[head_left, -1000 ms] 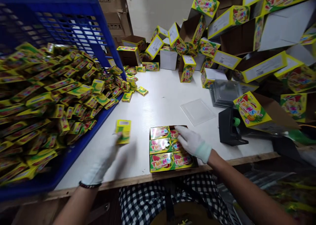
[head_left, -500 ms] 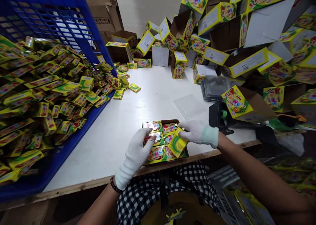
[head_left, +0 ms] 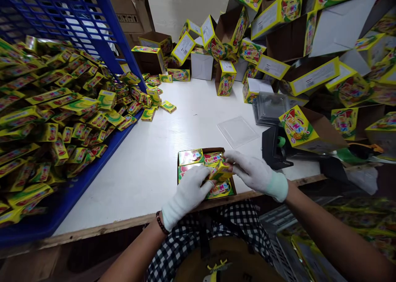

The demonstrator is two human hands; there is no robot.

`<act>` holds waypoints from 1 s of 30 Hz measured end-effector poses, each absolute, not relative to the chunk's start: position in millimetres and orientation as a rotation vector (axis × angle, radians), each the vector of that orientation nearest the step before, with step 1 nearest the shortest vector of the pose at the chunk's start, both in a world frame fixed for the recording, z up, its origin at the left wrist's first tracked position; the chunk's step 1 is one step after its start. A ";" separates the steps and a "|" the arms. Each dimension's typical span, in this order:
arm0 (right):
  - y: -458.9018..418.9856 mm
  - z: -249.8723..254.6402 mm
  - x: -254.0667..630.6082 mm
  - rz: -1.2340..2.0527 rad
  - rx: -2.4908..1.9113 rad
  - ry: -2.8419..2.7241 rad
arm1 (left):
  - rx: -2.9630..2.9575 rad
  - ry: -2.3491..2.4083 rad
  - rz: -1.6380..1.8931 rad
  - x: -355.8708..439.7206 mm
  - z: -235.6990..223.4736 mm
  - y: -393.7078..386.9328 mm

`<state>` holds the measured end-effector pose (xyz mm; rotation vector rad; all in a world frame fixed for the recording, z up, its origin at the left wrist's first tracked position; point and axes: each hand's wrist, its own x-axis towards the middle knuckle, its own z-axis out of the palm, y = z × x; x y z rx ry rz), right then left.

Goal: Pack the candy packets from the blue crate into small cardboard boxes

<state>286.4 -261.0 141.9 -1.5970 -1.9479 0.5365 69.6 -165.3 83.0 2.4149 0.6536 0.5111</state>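
Observation:
An open display box point(head_left: 178, 175) with a brown inside stands at the table's front edge, filled with small yellow-green candy packs point(head_left: 191, 155) lying flat in rows. One small yellow candy pack point(head_left: 221, 171) is tilted up above the right half of the box. My right hand point(head_left: 255, 174), in a white knit glove, grips that pack's right end with fingers and thumb. Gloved in white too, my left hand point(head_left: 189, 189) reaches over the box from the left, its fingers closed against the same pack's left end. It hides some of the packs below.
A blue plastic crate point(head_left: 122, 135) heaped with small packs leans on the left. Empty yellow display boxes point(head_left: 297, 127) pile up at the back and right. A clear plastic sheet point(head_left: 237, 132), stacked clear trays point(head_left: 272, 104) and a black tape dispenser point(head_left: 274, 150) lie nearer.
My left hand has moved right, from the left row of packs to the held pack. The pack has tipped from showing its broad face to a more edge-on pose.

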 end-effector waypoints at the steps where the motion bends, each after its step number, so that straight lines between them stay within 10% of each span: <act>1: -261.7 139.4 288.9 0.554 -1.526 -1.955 | 2.467 0.656 0.577 70.6 81.4 -166.1; 11: -248.9 141.5 298.2 1.402 -1.709 -1.377 | 2.783 0.552 0.893 78.1 87.9 -169.2; 21: -237.8 90.6 253.8 0.774 -2.115 -2.202 | 2.704 0.483 0.456 36.1 72.8 -161.3; 30: -263.1 45.8 215.4 0.342 -2.100 -2.201 | 2.447 0.443 0.868 25.9 57.9 -172.1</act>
